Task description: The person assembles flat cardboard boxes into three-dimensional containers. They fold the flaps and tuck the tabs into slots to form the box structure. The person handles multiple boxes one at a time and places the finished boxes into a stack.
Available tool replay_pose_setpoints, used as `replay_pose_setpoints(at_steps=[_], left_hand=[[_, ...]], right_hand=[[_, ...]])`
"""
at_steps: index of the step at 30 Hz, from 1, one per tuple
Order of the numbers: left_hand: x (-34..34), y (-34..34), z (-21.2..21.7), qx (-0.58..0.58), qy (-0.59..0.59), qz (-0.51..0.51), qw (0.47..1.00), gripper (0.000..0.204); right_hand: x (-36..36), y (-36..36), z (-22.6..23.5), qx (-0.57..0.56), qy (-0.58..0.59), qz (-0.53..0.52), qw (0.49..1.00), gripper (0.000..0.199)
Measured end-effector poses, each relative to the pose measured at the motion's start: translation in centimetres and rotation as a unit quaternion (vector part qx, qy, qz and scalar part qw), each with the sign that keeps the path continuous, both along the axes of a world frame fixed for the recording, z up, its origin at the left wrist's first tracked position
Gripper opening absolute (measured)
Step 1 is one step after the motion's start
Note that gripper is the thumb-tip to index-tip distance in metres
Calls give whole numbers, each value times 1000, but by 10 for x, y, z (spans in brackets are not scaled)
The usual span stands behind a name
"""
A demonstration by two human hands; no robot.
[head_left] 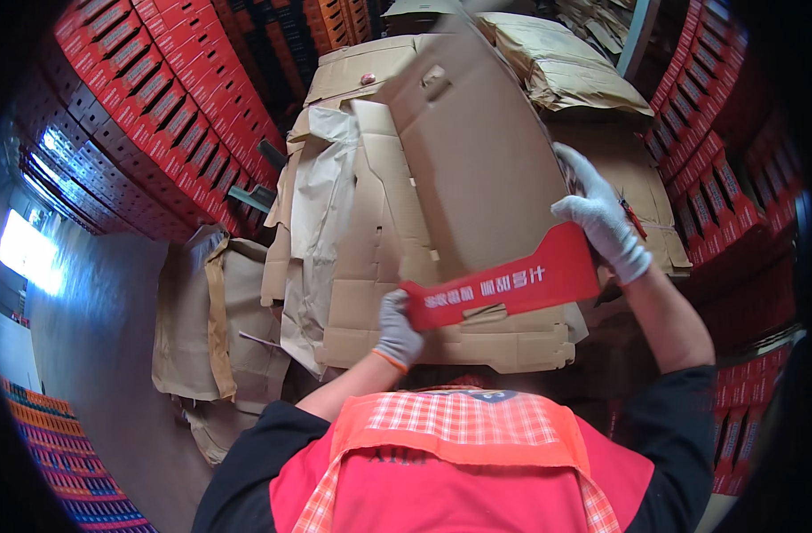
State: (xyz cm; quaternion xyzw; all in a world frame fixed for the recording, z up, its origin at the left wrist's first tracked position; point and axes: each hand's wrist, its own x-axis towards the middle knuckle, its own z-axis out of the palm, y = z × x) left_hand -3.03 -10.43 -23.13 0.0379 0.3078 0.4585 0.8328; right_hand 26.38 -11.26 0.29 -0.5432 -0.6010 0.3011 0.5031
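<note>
A flattened cardboard box blank (477, 151) is held up in front of me, tilted, its plain brown side showing and a red printed flap (512, 282) along its near edge. My left hand (399, 330), in a white glove with an orange cuff, is closed on the flap's left end. At the blank's right edge, my gloved right hand (603, 211) grips it with thumb and fingers bent around the edge. The far end of the blank is blurred. Beneath it lie more flattened brown cardboard sheets (361, 311) and crumpled wrapping paper (317, 222).
Red boxes (157, 98) are stacked high on the left, and more red boxes (716, 191) on the right. A paper-wrapped bundle (557, 58) lies at the back right. Brown paper (188, 329) hangs at the left. A small red-handled object (632, 218) lies beside my right hand.
</note>
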Motion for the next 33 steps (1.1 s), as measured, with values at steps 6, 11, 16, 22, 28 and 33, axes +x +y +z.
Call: replay_pose_setpoints(at_steps=[6, 11, 16, 22, 28, 33], left_hand=[[49, -22, 8, 7, 17, -373, 927, 31], [4, -41, 122, 715, 474, -200, 474, 39], [18, 4, 242, 766, 619, 7, 173, 114], [57, 74, 273, 743, 630, -172, 148, 96], [54, 72, 270, 774, 590, -134, 185, 90], [59, 77, 268, 765, 591, -160, 201, 86]], right_hand=[[-103, -14, 77, 101, -447, 159, 874, 69], [-95, 27, 32, 296, -299, 2, 907, 38], [-82, 42, 20, 154, -291, -117, 937, 33], [-48, 19, 35, 207, -325, -153, 910, 36], [-7, 8, 43, 60, -320, -32, 945, 22], [-27, 32, 48, 141, -605, -30, 783, 25]])
